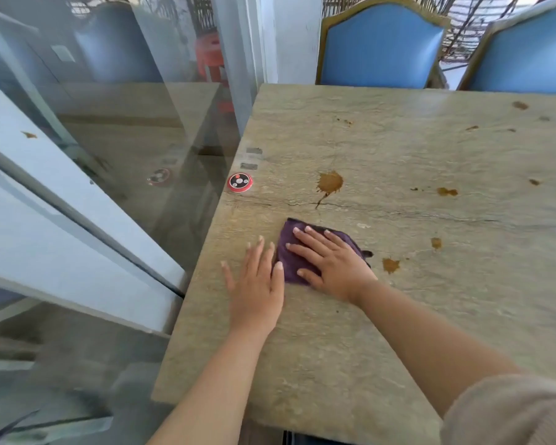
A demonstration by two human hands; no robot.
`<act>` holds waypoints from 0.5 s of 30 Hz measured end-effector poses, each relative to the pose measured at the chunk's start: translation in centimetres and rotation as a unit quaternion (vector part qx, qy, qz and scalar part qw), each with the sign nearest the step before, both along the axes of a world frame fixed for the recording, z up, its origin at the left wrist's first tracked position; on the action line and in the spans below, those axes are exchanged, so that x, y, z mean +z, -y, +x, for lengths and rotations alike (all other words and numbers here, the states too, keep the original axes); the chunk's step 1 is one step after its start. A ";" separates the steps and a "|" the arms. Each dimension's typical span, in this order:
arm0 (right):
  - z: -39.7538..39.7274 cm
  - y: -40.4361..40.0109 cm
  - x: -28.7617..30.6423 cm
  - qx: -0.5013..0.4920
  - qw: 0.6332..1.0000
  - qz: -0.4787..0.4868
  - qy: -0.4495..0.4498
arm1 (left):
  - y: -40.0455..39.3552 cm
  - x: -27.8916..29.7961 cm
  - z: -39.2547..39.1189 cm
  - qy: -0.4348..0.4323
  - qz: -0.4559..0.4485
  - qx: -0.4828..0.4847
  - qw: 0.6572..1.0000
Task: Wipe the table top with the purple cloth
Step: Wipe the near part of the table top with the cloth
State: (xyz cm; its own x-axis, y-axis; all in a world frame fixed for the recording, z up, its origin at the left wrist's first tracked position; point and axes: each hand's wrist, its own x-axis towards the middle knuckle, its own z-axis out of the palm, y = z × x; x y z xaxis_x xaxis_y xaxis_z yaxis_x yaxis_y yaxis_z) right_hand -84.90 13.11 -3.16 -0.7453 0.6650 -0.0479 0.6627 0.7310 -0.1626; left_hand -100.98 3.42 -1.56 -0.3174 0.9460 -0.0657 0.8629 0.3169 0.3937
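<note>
head view: pressed right hand (331, 264) flat, fingers spread, on purple cloth (291, 256) near table top (398, 155)'s left edge; laid left hand (257, 284) flat and open just beside it; left brown stains (329, 182) unwiped beyond.

The table top (398, 316) is left open ahead and to the right, where only brown stains (330, 182) lie, while passage leftward is bounded by a glass wall (109, 139) and the red call button (239, 182).
</note>
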 end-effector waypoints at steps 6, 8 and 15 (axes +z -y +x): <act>0.1 -4.4 0.1 -0.337 0.941 -0.033 -0.028 | -0.8 -2.2 1.8 -0.092 -0.028 -0.059 0.994; -1.1 -2.1 0.0 -0.365 0.929 -0.045 -0.026 | -1.0 -2.0 1.8 -0.083 -0.023 -0.062 0.994; 3.1 4.3 0.4 0.059 0.998 -0.024 -0.018 | -1.0 -1.6 1.7 -0.041 0.003 -0.057 0.998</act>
